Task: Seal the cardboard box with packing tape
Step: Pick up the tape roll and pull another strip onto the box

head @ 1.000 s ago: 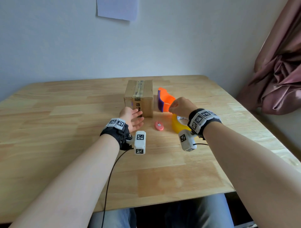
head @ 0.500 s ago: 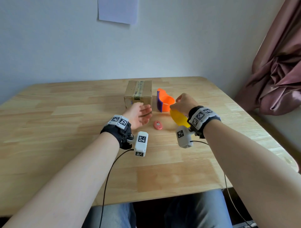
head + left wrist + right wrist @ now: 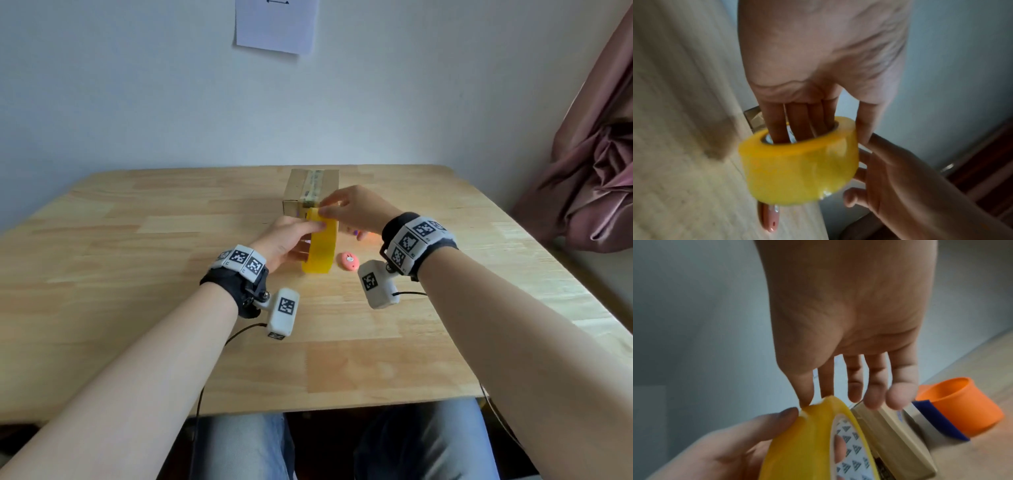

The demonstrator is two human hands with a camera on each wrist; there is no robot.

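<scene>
A small cardboard box [image 3: 310, 192] stands at the table's far middle, with a tape strip along its top seam. In front of it a yellow tape roll [image 3: 320, 246] is held upright above the table. My left hand [image 3: 298, 236] grips it, fingers [image 3: 795, 123] pushed through the core and the thumb on the outer face. My right hand [image 3: 329, 207] pinches the top of the tape roll [image 3: 807, 434] with thumb and forefinger, its other fingers loose over the box [image 3: 894, 431]. Whether a loose tape end is caught is unclear.
A small pink oval object [image 3: 348, 260] lies on the wooden table [image 3: 137, 274] just right of the roll. An orange and blue tape dispenser [image 3: 962, 405] sits right of the box, mostly hidden behind my right hand in the head view. A curtain [image 3: 599, 171] hangs at the right.
My right hand lifted the yellow roll from the table beside the dispenser and carried it left. My left hand, open before, now holds the roll through its core.
</scene>
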